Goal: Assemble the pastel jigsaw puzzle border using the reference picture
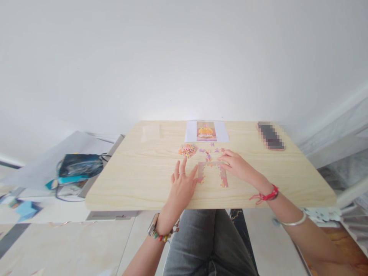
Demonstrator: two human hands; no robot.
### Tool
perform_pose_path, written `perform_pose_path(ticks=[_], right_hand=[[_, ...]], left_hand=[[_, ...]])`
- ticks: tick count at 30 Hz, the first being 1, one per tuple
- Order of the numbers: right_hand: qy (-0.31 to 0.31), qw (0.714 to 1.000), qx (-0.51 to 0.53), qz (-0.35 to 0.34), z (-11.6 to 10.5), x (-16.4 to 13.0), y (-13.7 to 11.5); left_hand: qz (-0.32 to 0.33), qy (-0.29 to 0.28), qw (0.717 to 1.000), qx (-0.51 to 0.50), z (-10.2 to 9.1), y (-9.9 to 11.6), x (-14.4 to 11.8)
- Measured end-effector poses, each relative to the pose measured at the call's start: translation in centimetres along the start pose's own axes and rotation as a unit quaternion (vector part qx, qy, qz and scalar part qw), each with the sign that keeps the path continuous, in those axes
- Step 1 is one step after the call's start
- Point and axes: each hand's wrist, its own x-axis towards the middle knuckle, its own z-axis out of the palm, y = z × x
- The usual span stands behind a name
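A partly joined jigsaw frame (213,173) in pink and purple lies on the light wooden table (129,184). My left hand (183,184) rests flat beside its left strip, fingers spread, one fingertip touching the strip. My right hand (236,165) lies over the frame's top right corner with fingers curled on the pieces there. A small heap of loose pieces (188,150) sits just beyond my left hand. A few single pieces (207,153) lie scattered between the heap and my right hand.
A reference picture (206,131) on white paper lies at the table's far edge. A phone (270,135) lies at the far right. A dark bag (79,165) sits on a surface left of the table. My legs are under the near edge.
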Motion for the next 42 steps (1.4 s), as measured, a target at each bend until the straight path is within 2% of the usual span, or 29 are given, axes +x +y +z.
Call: perform_pose_path(ticks=[5, 8, 14, 21, 25, 29, 32, 37, 42], right_hand=[[-0.043, 0.999, -0.002, 0.031, 0.7, 4.2, -0.3], [-0.065, 0.997, -0.020, 0.046, 1.2, 5.5, -0.5], [-0.076, 0.996, -0.038, 0.027, 1.5, 5.5, -0.3], [-0.095, 0.992, -0.057, -0.052, 1.1, 6.4, -0.3], [-0.071, 0.991, -0.099, -0.063, 0.8, 6.7, 0.0], [-0.035, 0.992, -0.105, -0.061, 0.4, 5.3, -0.1], [-0.025, 0.992, -0.110, -0.061, 0.5, 2.8, -1.7], [0.021, 0.981, -0.170, -0.092, 2.7, -1.1, -6.1], [0.050, 0.982, -0.170, -0.068, 4.7, -1.7, -8.1]], left_hand=[[0.004, 0.013, 1.000, 0.002, -0.5, -0.2, -0.4], [0.007, 0.015, 1.000, 0.000, -0.5, -0.5, -0.7], [0.004, 0.011, 1.000, -0.009, 0.0, -0.8, -0.8], [0.007, 0.003, 1.000, -0.026, 0.2, 0.1, -0.8], [0.003, -0.006, 0.999, -0.037, 0.4, 0.4, -0.8], [-0.002, -0.006, 0.999, -0.043, 0.6, 0.4, -0.8], [-0.005, -0.016, 0.999, -0.043, 0.6, 0.3, -0.7], [-0.006, -0.008, 0.999, -0.040, 0.4, -0.1, -1.0], [0.012, 0.035, 0.998, -0.058, 0.3, -0.6, -2.1]])
